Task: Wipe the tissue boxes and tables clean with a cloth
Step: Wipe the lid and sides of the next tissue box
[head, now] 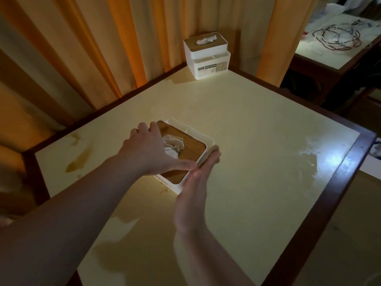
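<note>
1. Well, at the far left orange curtains (61, 48) hang behind the counter (247, 131), a pale yellow top with a dark wooden rim; a brownish stain (79, 159) marks its left side.
2. Next comes the left hand (148, 149), clasping the nearer tissue box (185, 155) from above, fingers curled over the far-left edge and thumb along the near edge of its wooden lid.
3. That box sits mid-counter, white-walled, a tissue (173, 144) bunched up through the lid.
4. The right hand (198, 178), fingers straight, lies flat against the box's right wall, pressing a pale cloth (213, 149) to it; the hand is blurred.
5. A second tissue box (207, 56), white with a printed label, stands upright at the counter's far corner, well apart.
6. Farthest right, a tangled cable (336, 37) lies on another table (321, 56).
</note>
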A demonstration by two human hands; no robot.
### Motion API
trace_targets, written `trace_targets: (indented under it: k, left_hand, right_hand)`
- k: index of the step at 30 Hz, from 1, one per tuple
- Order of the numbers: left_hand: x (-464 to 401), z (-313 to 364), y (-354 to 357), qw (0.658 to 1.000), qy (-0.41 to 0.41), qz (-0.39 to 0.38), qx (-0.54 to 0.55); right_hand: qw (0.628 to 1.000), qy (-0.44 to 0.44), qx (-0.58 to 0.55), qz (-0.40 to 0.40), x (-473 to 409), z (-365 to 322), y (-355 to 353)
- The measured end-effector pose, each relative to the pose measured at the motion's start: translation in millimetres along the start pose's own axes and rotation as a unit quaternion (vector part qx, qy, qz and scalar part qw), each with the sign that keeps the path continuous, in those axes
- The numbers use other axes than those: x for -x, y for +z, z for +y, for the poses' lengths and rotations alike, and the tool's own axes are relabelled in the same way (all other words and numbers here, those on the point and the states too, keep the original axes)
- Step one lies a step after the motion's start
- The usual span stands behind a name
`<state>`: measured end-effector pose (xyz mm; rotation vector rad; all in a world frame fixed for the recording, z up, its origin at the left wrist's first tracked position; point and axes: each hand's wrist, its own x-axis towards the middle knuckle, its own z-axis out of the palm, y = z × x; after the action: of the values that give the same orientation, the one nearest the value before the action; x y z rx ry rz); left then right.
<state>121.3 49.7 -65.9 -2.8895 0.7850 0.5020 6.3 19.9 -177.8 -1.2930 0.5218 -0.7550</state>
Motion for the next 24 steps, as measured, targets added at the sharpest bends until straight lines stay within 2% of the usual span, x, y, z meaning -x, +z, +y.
trace_targets:
  k: [2, 4, 7, 9, 12, 15, 20, 24]
  left_hand:
    - [1, -1, 0, 1.000, 0.004, 0.000, -0.006]
    - [0, -2, 0, 1.000, 0.008, -0.001, -0.007]
    - [-2, -6, -3, 1.000, 0.012, -0.018, 0.002]
    - [-3, -9, -5, 0.999, 0.018, -0.036, 0.006]
    - [-5, -17, -12, 0.997, 0.025, -0.068, 0.007]
    - [-8, -26, -20, 0.994, 0.038, -0.103, 0.013]
    - [-10, -27, -16, 0.997, 0.044, -0.054, -0.013]
    - [-17, -34, -27, 0.994, 0.071, -0.071, 0.043]
  right_hand:
    - [0.999, 0.016, 0.039, 0.010, -15, 5, -7]
    - [0.998, 0.017, 0.059, -0.017, 2, 7, -10]
    - [0.998, -0.015, 0.022, -0.053, 27, 3, -7]
    - [0.998, -0.033, -0.005, -0.052, 13, -4, -7]
    - [0.999, -0.019, 0.005, -0.029, -21, -7, -13]
    - [0.999, 0.007, 0.023, -0.044, -10, 0, -20]
    - [0.998, -0.006, -0.011, -0.059, 4, -2, -18]
    - [0.999, 0.005, -0.031, -0.045, -31, -12, -25]
